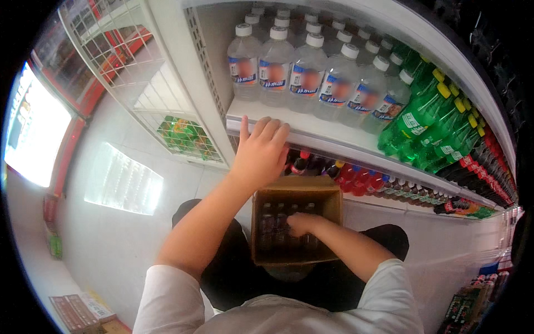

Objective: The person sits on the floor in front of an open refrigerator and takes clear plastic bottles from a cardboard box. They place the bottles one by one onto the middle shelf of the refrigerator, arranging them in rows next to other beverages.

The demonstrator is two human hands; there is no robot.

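Note:
My left hand [260, 150] lies over the front edge of the white shelf [320, 140], its fingers stretched out and holding nothing. Just behind its fingertips stand rows of clear bottles [306, 78] with white caps and blue-and-white labels. Between my knees sits an open brown cardboard box [332, 247] with several clear bottles [267, 225] upright inside. My right hand [303, 224] reaches down into that box, fingers curled in among the bottles. Its fingertips are hidden, and what they close on cannot be made out.
Green bottles [414, 119] with yellow caps fill the shelf to the right. Dark and red drinks [356, 177] stand on the lower shelf behind the box. At left are a white wire rack [119, 61] and a bright glass-front case [36, 128]. Cartons [83, 312] lie at lower left.

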